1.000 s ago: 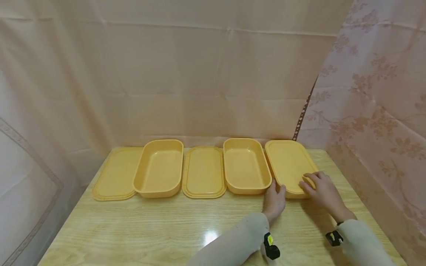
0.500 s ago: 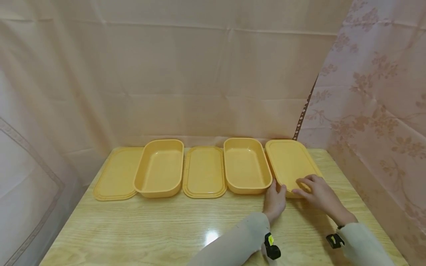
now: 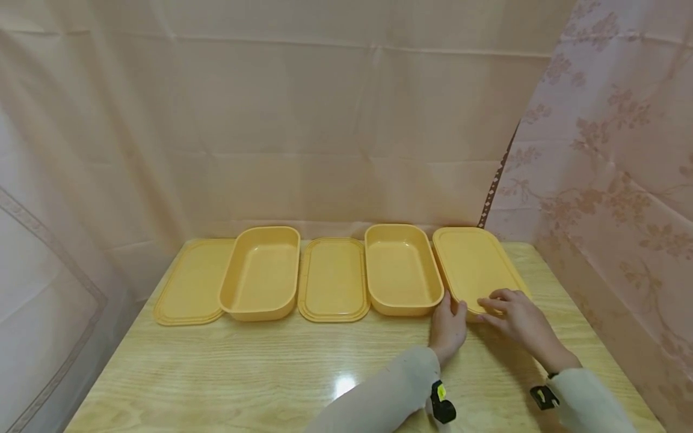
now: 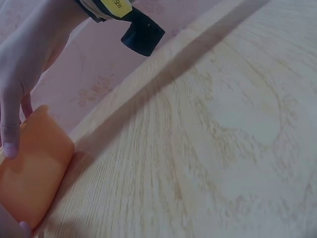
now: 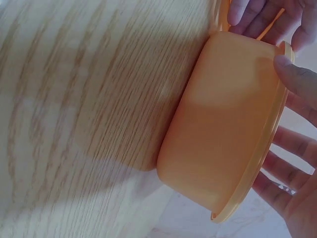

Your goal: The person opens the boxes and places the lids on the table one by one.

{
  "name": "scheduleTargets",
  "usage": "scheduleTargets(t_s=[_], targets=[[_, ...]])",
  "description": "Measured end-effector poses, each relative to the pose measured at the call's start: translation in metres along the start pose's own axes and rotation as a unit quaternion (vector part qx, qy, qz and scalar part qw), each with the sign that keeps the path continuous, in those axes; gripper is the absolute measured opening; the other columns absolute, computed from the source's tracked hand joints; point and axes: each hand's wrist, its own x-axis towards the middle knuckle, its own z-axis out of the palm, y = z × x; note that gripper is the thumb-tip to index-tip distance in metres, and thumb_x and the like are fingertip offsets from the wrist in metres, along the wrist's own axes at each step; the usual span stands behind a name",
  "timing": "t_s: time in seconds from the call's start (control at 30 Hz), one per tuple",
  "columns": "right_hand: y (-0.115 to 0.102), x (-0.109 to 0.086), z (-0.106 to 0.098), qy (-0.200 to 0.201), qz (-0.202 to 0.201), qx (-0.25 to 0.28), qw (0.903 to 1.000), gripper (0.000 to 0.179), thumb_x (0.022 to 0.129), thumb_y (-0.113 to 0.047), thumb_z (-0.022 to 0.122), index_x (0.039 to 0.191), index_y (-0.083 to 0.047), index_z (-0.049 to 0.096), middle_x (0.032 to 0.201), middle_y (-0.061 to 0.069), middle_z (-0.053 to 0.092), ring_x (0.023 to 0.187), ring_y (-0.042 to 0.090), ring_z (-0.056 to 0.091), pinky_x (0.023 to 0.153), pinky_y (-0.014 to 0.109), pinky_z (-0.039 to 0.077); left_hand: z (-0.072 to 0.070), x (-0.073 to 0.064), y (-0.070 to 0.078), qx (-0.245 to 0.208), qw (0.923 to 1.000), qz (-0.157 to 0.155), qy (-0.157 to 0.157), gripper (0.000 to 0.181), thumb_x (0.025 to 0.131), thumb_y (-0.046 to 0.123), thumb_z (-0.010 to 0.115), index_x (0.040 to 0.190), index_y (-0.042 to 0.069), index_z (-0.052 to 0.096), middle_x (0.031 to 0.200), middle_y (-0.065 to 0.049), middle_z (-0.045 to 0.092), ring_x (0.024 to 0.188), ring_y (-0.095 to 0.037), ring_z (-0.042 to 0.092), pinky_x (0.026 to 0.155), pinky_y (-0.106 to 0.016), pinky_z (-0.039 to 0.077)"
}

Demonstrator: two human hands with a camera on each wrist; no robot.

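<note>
At the right end of the row, a yellow food container [image 5: 213,109] stands upright with its yellow lid [image 3: 471,264] on top. My left hand [image 3: 448,328] holds its left front corner, fingers along the side and thumb near the rim; part of those fingers is hidden between two containers. Over the lid's front edge lies my right hand [image 3: 517,322], fingertips on the top and thumb [image 5: 297,77] against the rim. The left wrist view shows this same container [image 4: 37,168] from its front side.
Left of my hands stands an uncovered yellow container [image 3: 403,273], then a flat lid [image 3: 332,279], another uncovered container [image 3: 260,276] and a second flat lid [image 3: 192,282]. All sit along the back of the wooden table [image 3: 260,373]. Curtains [image 3: 281,120] hang behind it.
My right hand has shifted leftward and slightly down along the lid's front edge. The left hand stays at the container's corner, and the other containers and lids have not moved.
</note>
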Motion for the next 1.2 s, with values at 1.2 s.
scheduleTargets(t_s=[1.2], targets=[[-0.0015,-0.0023,0.0094,0.118,-0.108,-0.024,0.9868,0.049,0.093,-0.052,0.049,0.09,-0.012,0.078,0.088,0.004,0.06,0.079,0.022,0.051,0.056,0.032,0.046,0.0,-0.0047,-0.0089,0.05,0.9978,0.039,0.019,0.051,0.096,0.024,0.057,0.144,0.009,0.048,0.143,-0.008,0.054,0.133,-0.025,0.05,0.111,-0.039,0.04]])
